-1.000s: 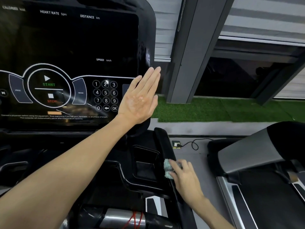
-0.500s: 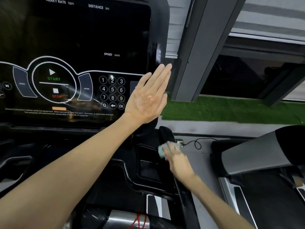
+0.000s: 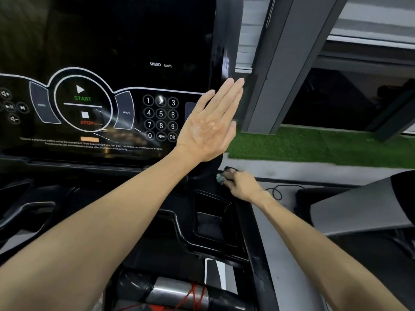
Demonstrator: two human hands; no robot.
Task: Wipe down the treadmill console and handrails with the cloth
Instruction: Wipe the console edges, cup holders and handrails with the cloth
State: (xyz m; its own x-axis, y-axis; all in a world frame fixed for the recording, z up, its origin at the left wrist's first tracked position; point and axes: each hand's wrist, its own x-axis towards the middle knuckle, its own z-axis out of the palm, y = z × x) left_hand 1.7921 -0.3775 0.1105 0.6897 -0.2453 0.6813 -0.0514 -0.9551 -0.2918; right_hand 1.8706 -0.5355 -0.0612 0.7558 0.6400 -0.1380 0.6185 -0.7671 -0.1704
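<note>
The black treadmill console [image 3: 112,52] fills the upper left, with START and STOP marks and a number keypad. My left hand [image 3: 210,124] lies flat with straight fingers against the console's lower right edge. My right hand [image 3: 241,185] grips a small bunched teal cloth [image 3: 220,178] and presses it on the far end of the black right handrail [image 3: 253,254], just below the console's corner. Most of the cloth is hidden under my fingers.
A recessed black tray [image 3: 213,221] sits in the console deck between my arms. A second treadmill [image 3: 359,212] stands to the right across a grey floor gap with a black cable [image 3: 278,191]. A grey pillar [image 3: 280,63] and green turf [image 3: 314,144] lie beyond.
My right hand has slid the cloth forward along the right handrail, from beside the tray up to its far end under the console. My left hand has stayed on the console's edge.
</note>
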